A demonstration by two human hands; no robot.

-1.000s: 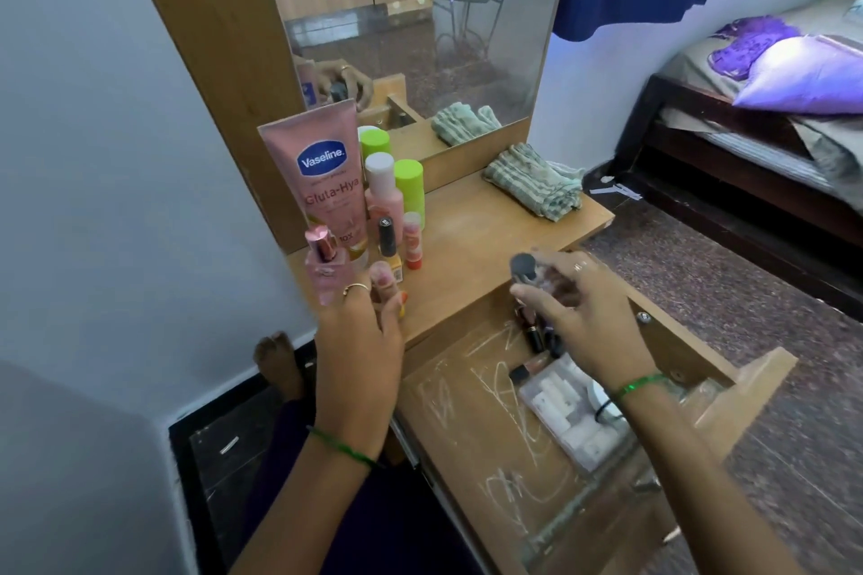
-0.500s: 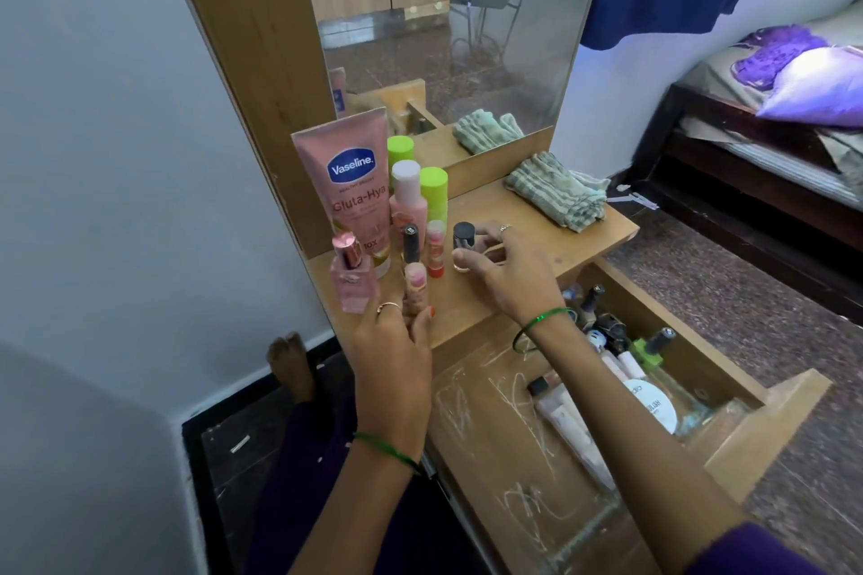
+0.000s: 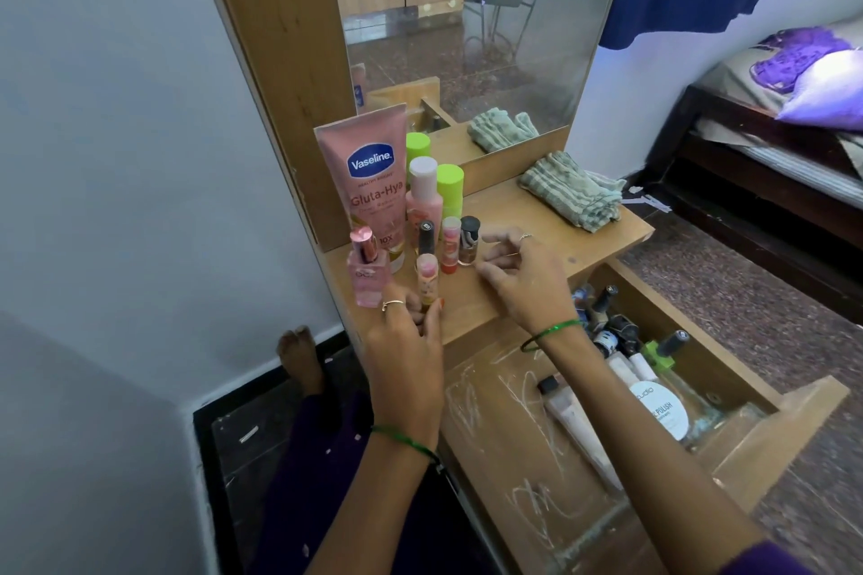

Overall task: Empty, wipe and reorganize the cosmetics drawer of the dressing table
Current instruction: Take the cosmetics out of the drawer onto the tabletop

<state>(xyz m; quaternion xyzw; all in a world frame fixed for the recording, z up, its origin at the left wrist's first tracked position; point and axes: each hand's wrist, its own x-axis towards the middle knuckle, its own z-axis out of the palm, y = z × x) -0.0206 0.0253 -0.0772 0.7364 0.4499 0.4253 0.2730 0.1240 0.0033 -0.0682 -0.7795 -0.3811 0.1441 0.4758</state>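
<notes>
- Head view looks down on a wooden dressing table (image 3: pixel 537 224) with a mirror (image 3: pixel 467 37) standing along its back edge and the cosmetics drawer (image 3: pixel 766 439) pulled open below its front edge.
- At the left end of the tabletop stands a cluster of cosmetics: a tall pink Vaseline tube (image 3: pixel 371 182) at the back left corner, two green-capped bottles (image 3: pixel 449 191) behind a pink bottle with a white cap (image 3: pixel 423 201), and a pink perfume bottle (image 3: pixel 367 268) near the front left corner.
- The left hand (image 3: pixel 406 355) reaches over the front edge, its fingers curled round the base of a small pink tube (image 3: pixel 427 280) that stands upright.
- Just behind that tube stand a slim dark-capped tube (image 3: pixel 426 238), a small red-and-pink bottle (image 3: pixel 450 245) and a dark-capped nail polish bottle (image 3: pixel 469 240), side by side.
- The right hand (image 3: pixel 523 280) hovers just beside the nail polish bottle, thumb and forefinger loosely parted and holding nothing; whether a fingertip touches the bottle I cannot tell.
- A folded green striped cloth (image 3: pixel 572 191) lies at the right end of the tabletop, near the back edge.
- The drawer's left part shows a bare floor with white scratch marks (image 3: pixel 509 444); along its right side lie more bottles and tubes, among them a round white-lidded jar (image 3: pixel 663 416) and a green bottle with a black cap (image 3: pixel 663 348).
- Both wrists wear thin green bangles (image 3: pixel 551 334).
</notes>
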